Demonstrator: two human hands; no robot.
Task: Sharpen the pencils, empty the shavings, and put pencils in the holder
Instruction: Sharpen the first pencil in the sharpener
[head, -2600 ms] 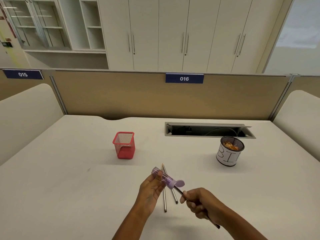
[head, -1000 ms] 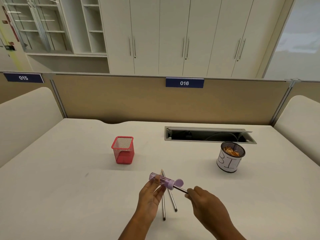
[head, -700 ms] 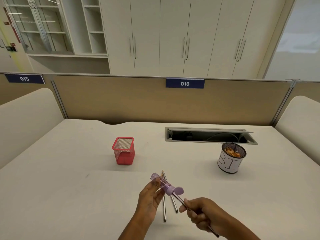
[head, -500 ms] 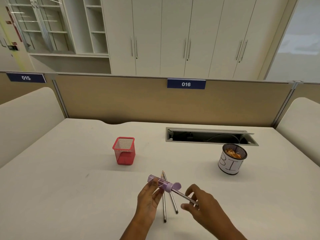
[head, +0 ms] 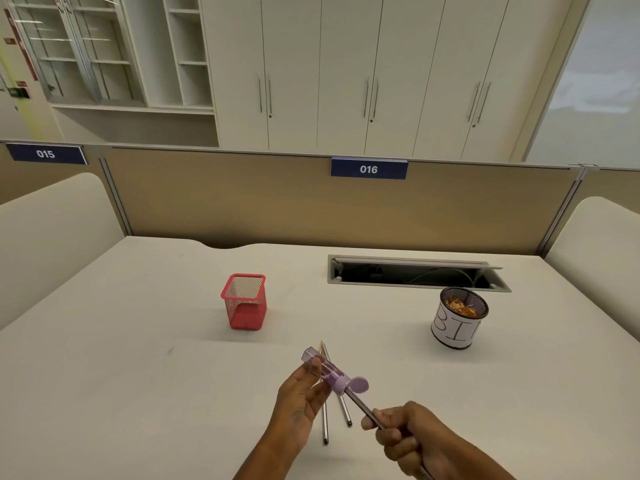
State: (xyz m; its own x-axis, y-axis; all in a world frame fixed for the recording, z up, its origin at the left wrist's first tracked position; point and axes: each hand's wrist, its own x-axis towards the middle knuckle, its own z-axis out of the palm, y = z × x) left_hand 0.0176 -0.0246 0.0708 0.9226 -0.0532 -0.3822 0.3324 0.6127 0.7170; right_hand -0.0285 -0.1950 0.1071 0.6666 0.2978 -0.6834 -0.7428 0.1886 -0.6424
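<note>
Low in the centre of frame I see my left hand [head: 301, 393] pinching the purple sharpener [head: 329, 374], tilted up-left, while my right hand [head: 405, 434] is closed around a pencil [head: 360, 407] pushed into its cap end. Two more pencils [head: 325, 424] lie on the desk [head: 138, 375] just beneath. The red mesh holder [head: 245, 301] stands upper left of them, the labelled bin [head: 457, 322] to the right.

A dark blue plate [head: 369, 168] on the top edge of the tan desk partition [head: 277, 202] reads "016" in white. To its left on the same partition, a second blue plate [head: 46, 154] reads "015". In front of the partition, to the right, a black mesh cup [head: 458, 318] wears a white paper wrap hand-lettered "BI", with any further letters turned out of sight.
</note>
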